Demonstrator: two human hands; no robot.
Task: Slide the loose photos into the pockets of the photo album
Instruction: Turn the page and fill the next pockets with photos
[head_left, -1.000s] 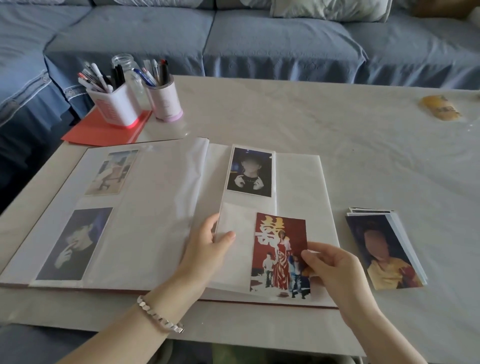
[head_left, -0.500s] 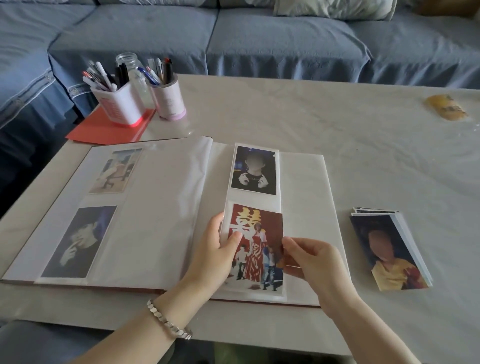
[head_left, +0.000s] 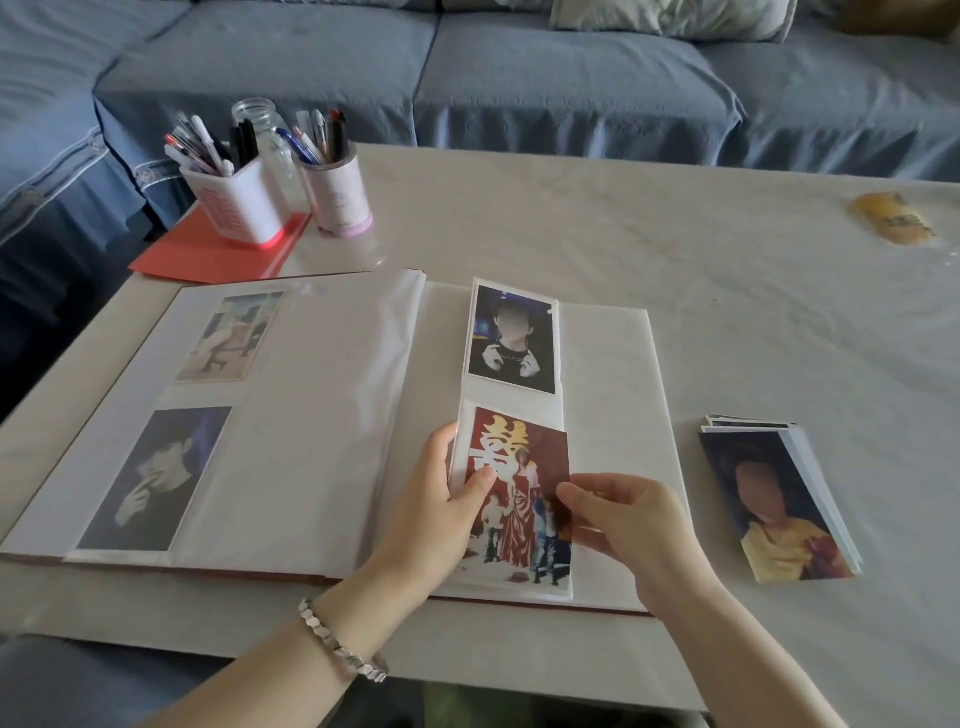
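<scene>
Head view, bottom centre of the frame, and we open on the left hand (head_left: 441, 499), a silver link bracelet (head_left: 343, 644) on its wrist; its thumb lies on top and its fingers curl under the left edge of the clear plastic pocket (head_left: 511, 590), gripping the sleeve. Just right of it, the right hand (head_left: 634, 519) pinches the right edge of the red-backed glossy photo print (head_left: 519, 467) between thumb and curled fingers. The print sits in the lower pocket of the right-hand page, a little tilted, its upper right corner poking past the sleeve's edge. I'd call it light, thin and bendy, slick against the plastic, quick to crease or smudge; best held by its long edges and pushed flat, never by a corner.

Around it lies the open white-paged photo album (head_left: 322, 415), flat on the pale cloth-covered table (head_left: 675, 260); right of centre waits the stack of loose photo prints (head_left: 774, 509), well apart from the album. Above the red print, a dark portrait print (head_left: 511, 338) already fills the upper pocket. At upper left stand two white pen pots (head_left: 244, 202) on a red folder (head_left: 208, 254); a blue sofa (head_left: 519, 78) spans the top.

Against a second ago, the red print has travelled left and up; then it lay mostly outside the sleeve, over the bare page to the right. The left thumb has come onto the print itself; the stack hasn't budged.
</scene>
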